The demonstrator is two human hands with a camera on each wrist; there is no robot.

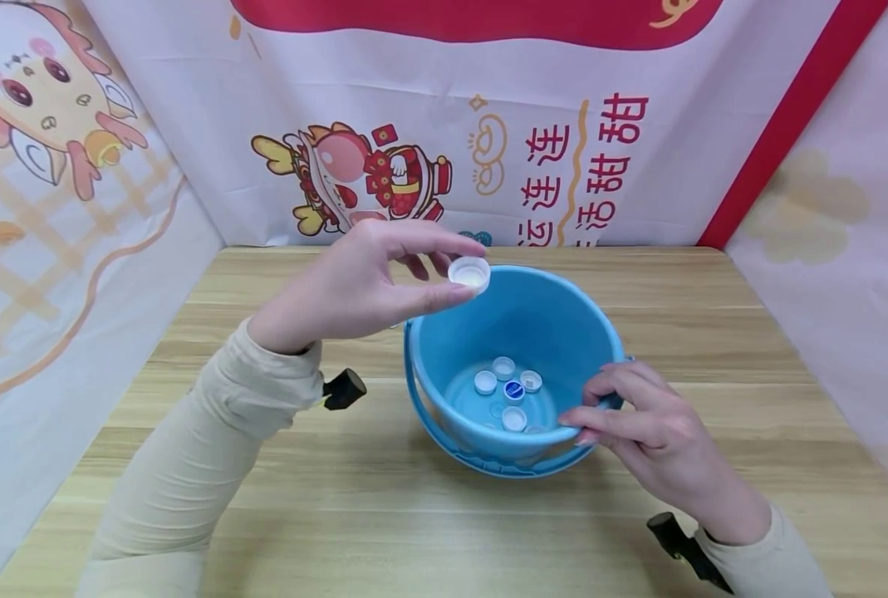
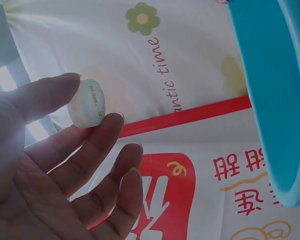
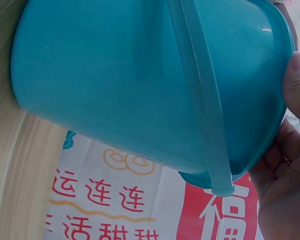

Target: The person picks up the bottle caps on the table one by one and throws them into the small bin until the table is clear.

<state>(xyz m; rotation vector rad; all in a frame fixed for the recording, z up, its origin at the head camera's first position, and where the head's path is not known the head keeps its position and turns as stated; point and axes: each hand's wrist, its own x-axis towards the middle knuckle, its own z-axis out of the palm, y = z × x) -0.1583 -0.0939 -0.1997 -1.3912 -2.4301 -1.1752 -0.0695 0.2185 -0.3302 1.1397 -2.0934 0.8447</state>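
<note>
Between thumb and fingertips my left hand [image 1: 369, 282] pinches a white bottle cap [image 1: 469, 274], held up at the far left rim of a blue bucket [image 1: 556, 324]. In the left wrist view, the cap [image 2: 87, 103] shows ridged sides and small print on its flat top. My right hand [image 1: 645, 428] grips the bucket's right rim, thumb and fingers on either side of the wall. Several white caps and one blue-topped cap [image 1: 514, 390] lie on the bucket's bottom. The bucket's handle [image 3: 205, 95] hangs down along its outer side.
The bucket stands on a wooden table [image 1: 354, 515]. A printed cloth [image 1: 429, 75] hangs behind the table's far edge, and more printed cloth [image 1: 32, 249] covers the left side. Black wrist mounts [image 1: 345, 389] stick out from both sleeves.
</note>
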